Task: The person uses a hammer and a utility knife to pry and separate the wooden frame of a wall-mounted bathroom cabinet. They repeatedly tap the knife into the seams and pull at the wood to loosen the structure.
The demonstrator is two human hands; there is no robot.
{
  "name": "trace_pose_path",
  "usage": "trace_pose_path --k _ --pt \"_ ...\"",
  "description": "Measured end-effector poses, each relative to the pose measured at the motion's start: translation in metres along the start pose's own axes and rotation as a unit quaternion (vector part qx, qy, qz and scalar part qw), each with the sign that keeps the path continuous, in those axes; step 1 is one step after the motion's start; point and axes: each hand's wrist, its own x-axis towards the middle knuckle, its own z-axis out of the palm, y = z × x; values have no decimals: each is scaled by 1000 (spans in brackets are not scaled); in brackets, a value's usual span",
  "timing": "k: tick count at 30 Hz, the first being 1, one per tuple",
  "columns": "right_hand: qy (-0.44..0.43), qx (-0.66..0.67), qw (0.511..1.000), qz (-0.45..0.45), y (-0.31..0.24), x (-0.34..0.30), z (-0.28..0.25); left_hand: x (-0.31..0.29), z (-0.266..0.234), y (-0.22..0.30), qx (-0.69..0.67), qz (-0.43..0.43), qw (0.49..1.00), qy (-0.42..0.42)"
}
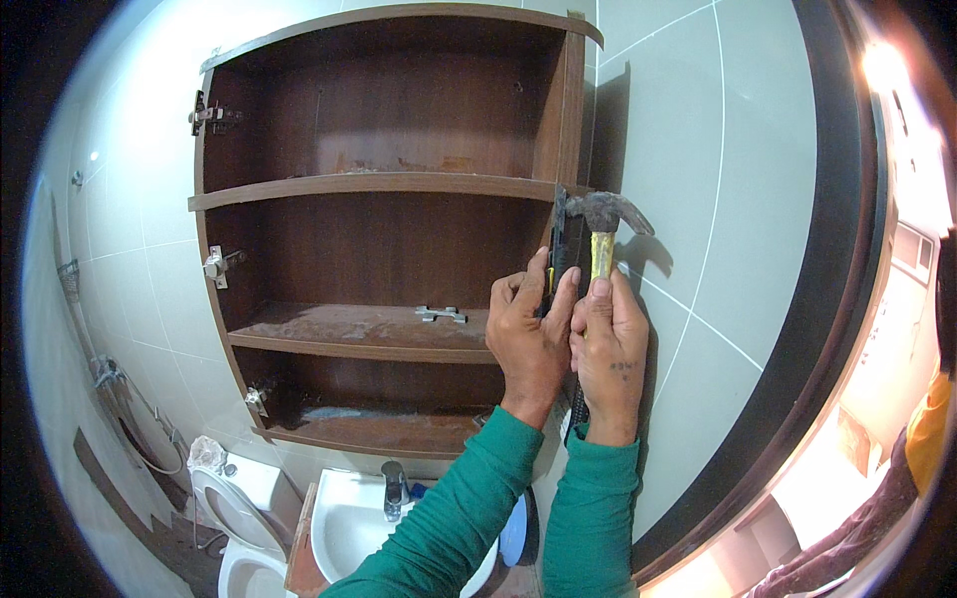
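My right hand is closed round the yellow grip of a claw hammer. The hammer's dark head is up, its claw pointing right and its striking face against or very near a slim dark tool. My left hand pinches that tool upright; yellow shows on it between the fingers, but its exact kind is unclear. Its upper end meets the right side of a brown wooden cabinet, at the upper shelf's front edge. Both hands are close together in front of the cabinet's right side.
Hinges stick out along the cabinet's left side, and a metal bracket lies on a shelf. Below are a white washbasin with a faucet and a toilet. Tiled wall and a dark door frame stand right.
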Motion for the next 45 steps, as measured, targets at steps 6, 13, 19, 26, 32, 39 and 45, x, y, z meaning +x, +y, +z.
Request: trace_pose_path --k 6,13,19,26,32,39,45 --pt "6 15 1000 5 0 -1 1 0 -2 0 6 -5 1000 -11" --pt "-4 -4 1000 4 1 0 0 1 -1 2 6 5 1000 -2" --pt "-2 7 1000 -5 -3 -2 1 3 -4 5 3 -3 1000 -15" --pt "-3 1 1000 -7 -3 -1 4 6 -8 1 -9 -16 999 -43" --pt "12 14 1000 -13 -9 -6 1 7 -8 6 -31 -27 997 -60" --pt "54 -117 987 -97 -20 -11 -2 8 -10 0 -9 -30 998 -49" --pt "72 -139 970 -186 0 -3 -4 6 -7 0 4 -7 999 -36"
